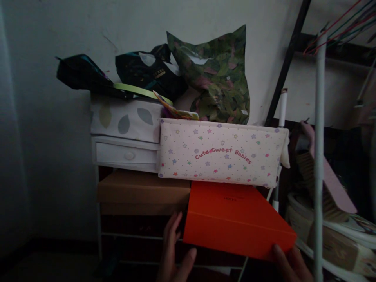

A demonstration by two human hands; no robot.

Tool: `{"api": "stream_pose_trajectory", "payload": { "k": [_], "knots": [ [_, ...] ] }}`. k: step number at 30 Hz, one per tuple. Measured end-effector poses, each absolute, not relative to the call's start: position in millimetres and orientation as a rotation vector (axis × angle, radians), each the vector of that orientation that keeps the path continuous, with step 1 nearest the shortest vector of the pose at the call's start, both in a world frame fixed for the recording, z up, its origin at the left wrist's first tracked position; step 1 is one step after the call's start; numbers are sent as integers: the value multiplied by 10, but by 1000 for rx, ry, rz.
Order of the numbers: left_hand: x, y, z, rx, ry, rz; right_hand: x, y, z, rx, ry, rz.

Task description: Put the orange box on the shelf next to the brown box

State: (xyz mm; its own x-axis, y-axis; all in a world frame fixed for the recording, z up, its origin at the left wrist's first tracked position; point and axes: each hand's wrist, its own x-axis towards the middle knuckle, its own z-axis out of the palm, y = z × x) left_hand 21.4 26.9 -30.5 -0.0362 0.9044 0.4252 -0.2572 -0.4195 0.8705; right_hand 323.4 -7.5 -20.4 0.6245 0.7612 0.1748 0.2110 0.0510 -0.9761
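Observation:
I hold an orange flat box (235, 217) at its near edge, tilted down toward me, its far end under a white padded case (220, 152) printed with stars and "Cute Sweet Babies". My left hand (173, 250) grips the box's near left corner, fingers up along its side. My right hand (289, 262) holds the near right corner from below. A brown cardboard box (142, 192) sits just left of the orange box on the same shelf.
A white drawer unit (126, 137) with leaf prints stands above the brown box. Dark bags (147, 70) and a green patterned bag (219, 74) are piled on top against the wall. A white pole (319, 156) and stacked items (329, 219) crowd the right.

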Motion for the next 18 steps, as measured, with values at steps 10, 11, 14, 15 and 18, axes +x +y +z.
{"api": "stream_pose_trajectory", "payload": {
  "k": [10,11,14,15,18],
  "knots": [
    [357,392,-597,1779,876,1327,3132,345,-200,-1523,-1067,-243],
    [379,413,-614,1780,873,1332,3048,347,-210,-1511,-1115,-448],
    [412,458,-609,1880,921,1310,2728,361,-249,-1430,-1341,-765],
    [410,467,-589,1939,957,1279,2623,382,-260,-1421,-1425,-801],
    [373,486,-541,2089,1060,1198,2404,511,-270,-1481,-1572,-898]
  ]
}}
